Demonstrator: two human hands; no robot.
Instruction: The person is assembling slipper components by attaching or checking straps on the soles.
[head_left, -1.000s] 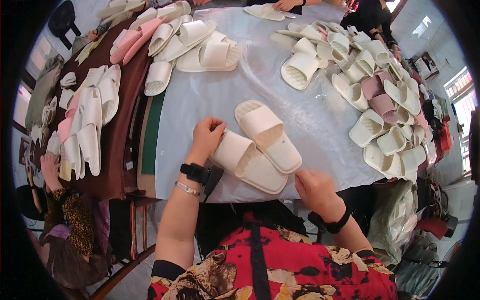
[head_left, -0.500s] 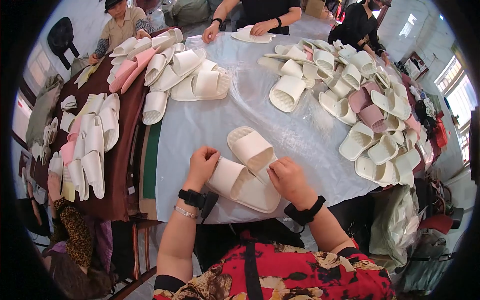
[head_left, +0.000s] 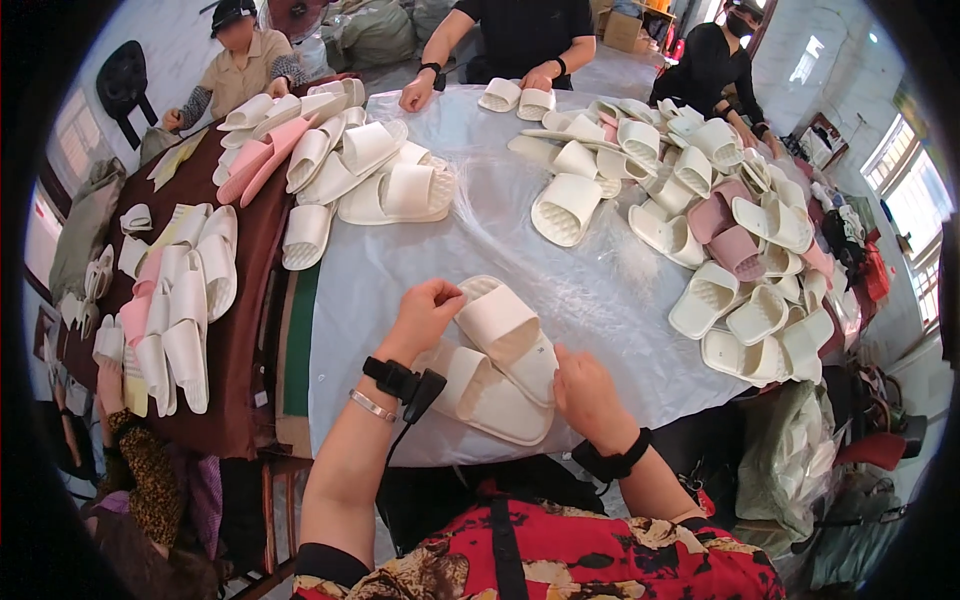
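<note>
Two white slippers lie overlapped on the plastic-covered table in front of me. The upper slipper point(head_left: 497, 322) slants over the lower slipper point(head_left: 466, 385), whose heel end points toward me. My left hand point(head_left: 425, 318) is closed, its fingertips pinched at the left edge of the upper slipper's strap. On the other side, my right hand point(head_left: 588, 397) is closed with its fingers at the right edge of the upper slipper, near its heel. The fingertips of my right hand are partly hidden.
White and pink slippers form a large pile point(head_left: 740, 220) at the right. More slippers point(head_left: 395, 190) lie at the far left and on the brown cloth point(head_left: 235, 370). Across the table, a person's hand point(head_left: 540, 77) is by two white slippers point(head_left: 517, 98). Other people sit around.
My left hand has shifted from the lower slipper's strap to the upper slipper. The upper slipper now covers more of the lower one. The person opposite now has two slippers side by side.
</note>
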